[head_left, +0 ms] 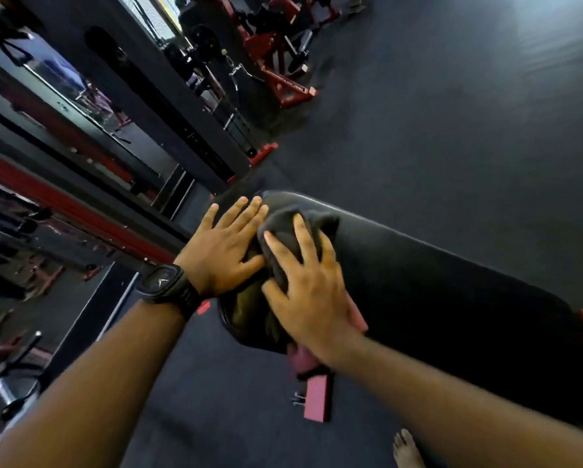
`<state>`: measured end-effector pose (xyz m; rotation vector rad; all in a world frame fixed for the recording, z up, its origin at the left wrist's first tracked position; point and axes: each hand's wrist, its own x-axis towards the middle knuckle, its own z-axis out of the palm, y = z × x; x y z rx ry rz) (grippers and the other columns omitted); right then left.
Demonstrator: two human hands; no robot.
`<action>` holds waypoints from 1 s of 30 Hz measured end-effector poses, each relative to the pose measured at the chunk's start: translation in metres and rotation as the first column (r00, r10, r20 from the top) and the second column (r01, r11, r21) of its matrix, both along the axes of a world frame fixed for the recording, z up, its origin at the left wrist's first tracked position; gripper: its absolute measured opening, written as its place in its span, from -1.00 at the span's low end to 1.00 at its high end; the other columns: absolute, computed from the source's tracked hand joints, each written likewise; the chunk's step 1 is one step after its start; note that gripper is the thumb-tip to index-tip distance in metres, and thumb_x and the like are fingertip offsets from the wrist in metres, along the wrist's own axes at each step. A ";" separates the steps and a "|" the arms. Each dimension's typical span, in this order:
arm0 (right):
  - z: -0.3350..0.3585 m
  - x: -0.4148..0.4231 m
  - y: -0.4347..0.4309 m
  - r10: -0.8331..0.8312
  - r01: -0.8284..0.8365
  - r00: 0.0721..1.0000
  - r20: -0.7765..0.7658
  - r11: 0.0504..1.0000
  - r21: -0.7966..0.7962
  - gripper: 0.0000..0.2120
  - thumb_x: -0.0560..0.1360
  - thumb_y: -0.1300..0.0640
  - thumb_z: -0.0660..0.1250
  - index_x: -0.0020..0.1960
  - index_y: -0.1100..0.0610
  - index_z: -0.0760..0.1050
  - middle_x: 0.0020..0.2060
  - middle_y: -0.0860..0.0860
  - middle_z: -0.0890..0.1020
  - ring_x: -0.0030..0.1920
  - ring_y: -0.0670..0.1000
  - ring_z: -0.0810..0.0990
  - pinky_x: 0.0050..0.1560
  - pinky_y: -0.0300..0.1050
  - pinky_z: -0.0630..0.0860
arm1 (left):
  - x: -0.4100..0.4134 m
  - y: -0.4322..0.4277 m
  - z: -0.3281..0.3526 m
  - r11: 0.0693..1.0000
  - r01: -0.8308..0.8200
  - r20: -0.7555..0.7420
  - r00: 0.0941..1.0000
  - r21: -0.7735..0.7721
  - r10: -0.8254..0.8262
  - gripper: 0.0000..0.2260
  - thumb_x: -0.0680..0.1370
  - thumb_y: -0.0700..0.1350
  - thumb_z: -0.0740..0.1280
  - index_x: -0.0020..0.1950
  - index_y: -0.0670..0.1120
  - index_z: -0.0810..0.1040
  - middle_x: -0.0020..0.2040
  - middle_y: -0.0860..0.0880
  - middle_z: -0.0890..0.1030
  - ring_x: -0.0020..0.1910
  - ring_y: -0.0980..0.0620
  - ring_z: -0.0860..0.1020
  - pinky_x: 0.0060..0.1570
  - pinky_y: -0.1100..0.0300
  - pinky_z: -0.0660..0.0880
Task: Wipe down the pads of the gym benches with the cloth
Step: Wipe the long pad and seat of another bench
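Note:
A black padded gym bench runs from the centre to the right edge, on a red frame. A dark grey cloth lies bunched on the bench's left end. My right hand presses flat on the cloth with fingers spread over it. My left hand, with a black watch on the wrist, rests flat on the pad's end beside the cloth, fingers apart, its thumb touching the cloth's edge.
Red bench feet stand on the dark rubber floor below the pad. Red and black machines stand at the back. A dark rack with red bars and a mirror fills the left. A bare foot shows at the bottom.

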<state>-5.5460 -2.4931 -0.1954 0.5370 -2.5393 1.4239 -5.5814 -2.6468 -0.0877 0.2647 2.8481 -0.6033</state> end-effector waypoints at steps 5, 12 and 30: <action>-0.025 -0.083 0.014 -0.147 0.140 0.967 0.208 0.989 0.049 -0.36 0.51 -0.15 0.31 0.55 -0.27 0.20 0.62 -0.03 0.09 0.54 0.24 0.15 0.40 0.24 0.37 | -0.006 0.001 0.004 0.996 0.039 0.002 0.999 -0.078 -0.039 -0.14 0.44 0.44 -0.20 0.64 0.02 -0.15 0.63 0.03 -0.15 0.60 0.05 -0.20 0.55 -0.17 -0.21; -0.025 0.036 0.020 -0.203 0.218 0.958 0.200 0.974 -0.055 -0.39 0.49 -0.16 0.10 0.55 -0.21 0.27 0.61 0.00 0.16 0.50 0.21 0.22 0.36 0.17 0.39 | -0.002 0.001 -0.003 1.000 0.018 -0.025 1.000 0.009 -0.018 -0.16 0.45 0.41 -0.17 0.64 0.01 -0.14 0.63 0.03 -0.17 0.60 0.05 -0.22 0.54 -0.18 -0.23; 0.003 -0.006 -0.006 -0.044 0.042 0.999 -0.015 0.992 -0.118 -0.47 0.49 -0.15 0.11 0.47 -0.26 0.37 0.58 -0.06 0.24 0.43 0.17 0.31 0.37 0.10 0.36 | -0.002 -0.008 0.000 0.990 0.052 -0.005 0.999 0.131 -0.051 -0.19 0.45 0.42 -0.15 0.63 0.08 -0.14 0.63 0.06 -0.16 0.59 0.08 -0.25 0.54 -0.18 -0.26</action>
